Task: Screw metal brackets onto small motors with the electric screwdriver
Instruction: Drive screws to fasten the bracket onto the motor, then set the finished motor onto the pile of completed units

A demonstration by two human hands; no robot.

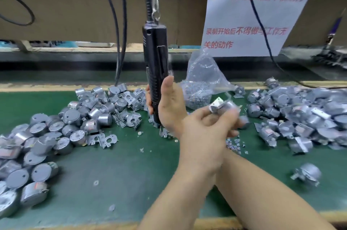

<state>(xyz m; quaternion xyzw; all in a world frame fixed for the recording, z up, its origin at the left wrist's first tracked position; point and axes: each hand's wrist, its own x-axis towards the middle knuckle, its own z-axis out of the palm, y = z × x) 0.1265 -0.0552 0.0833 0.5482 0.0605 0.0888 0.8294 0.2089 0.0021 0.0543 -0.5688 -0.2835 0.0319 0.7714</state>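
- Right grip (170, 106): fingers curled round the lower body of the electric screwdriver (155, 57), thumb up. The tool hangs upright from above, its tip low over the counter (116, 173).
- Left grip (204, 132): crosses over the right forearm and pinches a small motor (225, 107) with a bracket on it. It is held above the counter and blurred.
- Bare motors (37, 136) are heaped at left, with loose brackets (129, 102) behind them.
- Bracketed motors (300, 117) are piled at right.
- A clear screw bag (201, 87) stands behind the hands. Loose screws (234, 145) lie beneath the left grip.
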